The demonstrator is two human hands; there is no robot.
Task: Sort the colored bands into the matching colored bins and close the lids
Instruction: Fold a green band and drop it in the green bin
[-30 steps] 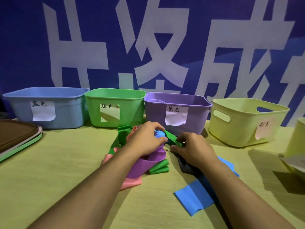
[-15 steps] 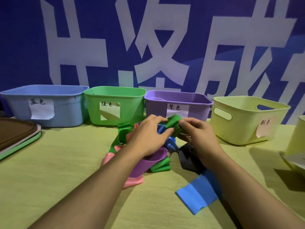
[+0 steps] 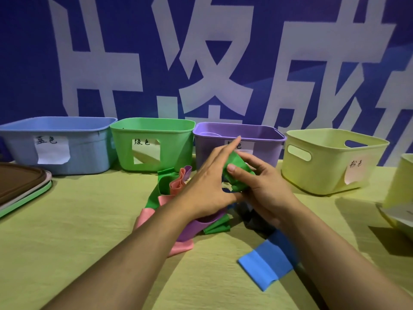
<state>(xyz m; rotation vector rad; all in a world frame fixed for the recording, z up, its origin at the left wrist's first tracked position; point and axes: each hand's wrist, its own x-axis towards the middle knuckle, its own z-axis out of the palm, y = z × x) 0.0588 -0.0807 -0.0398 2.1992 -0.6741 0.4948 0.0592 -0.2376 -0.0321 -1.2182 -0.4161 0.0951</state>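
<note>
Green band [image 3: 237, 173] sits about mid-frame, just right of center, bunched up between both of the person's hands, in front of the purple bin [image 3: 263, 151]. Only one view here, the head cam, so that's all there is to go on.

The right hand [image 3: 266, 193] has its thumb and curled fingers wrapped around the wad, so that one's definitely gripping it. The left hand [image 3: 210, 189] is flatter: its fingers run out pretty straight along the band's left side, touching it more than clutching it.

Below the hands, the pile of bands [image 3: 178, 204] with pink, purple and green in it lies on the yellow-green table [image 3: 78, 231]. A blue band [image 3: 266, 265] lies flat at lower right and something dark sits just under the right wrist.

Along the back, left to right: blue bin [image 3: 85, 148], green bin [image 3: 169, 148], purple, then a yellow bin [image 3: 328, 166]. All open. A stack of lids [image 3: 20, 186] pokes in at the left edge.

Looks like the sorting step is well underway, nowhere near lids yet. The next move probably means carrying the wad up and left over the green bin's rim and letting go, without dragging the tangled pile along.
</note>
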